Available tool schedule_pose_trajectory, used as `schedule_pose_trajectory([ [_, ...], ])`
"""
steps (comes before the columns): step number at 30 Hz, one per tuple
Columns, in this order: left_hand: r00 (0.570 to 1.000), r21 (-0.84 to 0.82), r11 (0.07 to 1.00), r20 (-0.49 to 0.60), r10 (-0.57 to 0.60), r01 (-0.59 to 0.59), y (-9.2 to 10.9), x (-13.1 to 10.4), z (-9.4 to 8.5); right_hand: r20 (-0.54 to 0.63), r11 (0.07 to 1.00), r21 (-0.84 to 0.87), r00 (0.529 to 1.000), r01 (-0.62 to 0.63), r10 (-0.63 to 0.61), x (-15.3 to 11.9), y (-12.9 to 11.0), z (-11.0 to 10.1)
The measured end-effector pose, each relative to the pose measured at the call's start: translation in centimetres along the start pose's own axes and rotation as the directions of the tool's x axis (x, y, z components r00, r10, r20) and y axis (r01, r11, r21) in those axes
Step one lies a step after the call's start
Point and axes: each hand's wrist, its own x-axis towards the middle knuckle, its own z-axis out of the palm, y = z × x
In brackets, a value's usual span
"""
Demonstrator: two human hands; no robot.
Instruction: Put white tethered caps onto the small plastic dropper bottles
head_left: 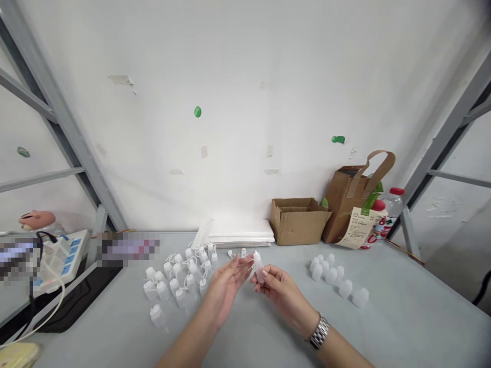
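Observation:
Near the middle of the grey table, my right hand [278,289] holds a small white squeeze bottle [258,268] upright between thumb and fingers. My left hand [227,286] is just left of that bottle, palm turned inward, its fingertips close to the bottle's upper part; whether they pinch something small there is too unclear to tell. On the left stand several capped white bottles [181,297] with looped straps. Several translucent bottles without visible caps [330,276] stand on the right. A few small white caps [243,252] lie behind my hands.
A stack of white sheets [240,233], an open cardboard box [299,227], a brown paper bag [345,194] and drink bottles [393,204] line the wall. At the left are a power strip [72,258], cables and a black mat [82,296]. Metal frames rise at both sides.

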Motion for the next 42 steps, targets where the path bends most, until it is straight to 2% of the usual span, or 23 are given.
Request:
schedule_pose_trajectory([
  [2,0.999,-0.034,0.999,-0.039,0.017,-0.018,0.6,0.2,-0.3,-0.022,0.995,-0.098,1.000,0.018,-0.021,0.0,-0.1,-0.1],
  [4,0.999,-0.045,0.999,-0.029,0.022,-0.024,0.8,0.3,-0.5,-0.024,0.979,-0.200,0.999,0.033,-0.038,0.0,0.0,0.1],
  [7,0.999,-0.045,0.999,0.046,0.010,-0.007,0.8,0.3,-0.6,-0.032,0.952,-0.301,0.997,0.051,-0.064,-0.2,-0.2,0.5],
  [11,0.987,-0.033,0.999,0.163,-0.001,0.007,0.6,-0.1,-0.2,-0.055,0.932,-0.350,0.991,0.097,-0.124,-0.5,-0.5,0.9],
  [14,0.981,-0.028,0.999,0.193,-0.017,0.023,0.6,-0.3,0.1,-0.052,0.923,-0.364,0.987,0.125,-0.153,-0.7,-0.7,0.8],
  [21,0.979,-0.019,0.997,0.194,-0.064,0.069,0.8,-0.6,0.2,-0.050,0.900,-0.410,0.982,0.145,-0.181,-0.7,-0.6,0.5],
  [31,0.979,-0.029,0.998,0.200,-0.040,0.046,0.5,-0.2,0.0,-0.053,0.848,-0.504,0.974,0.166,-0.222,-0.9,-0.3,0.6],
  [42,0.983,-0.108,0.983,0.122,-0.137,0.151,0.3,-0.3,0.2,-0.047,0.756,-0.628,0.960,0.186,-0.275,-1.3,-0.2,1.0],
])
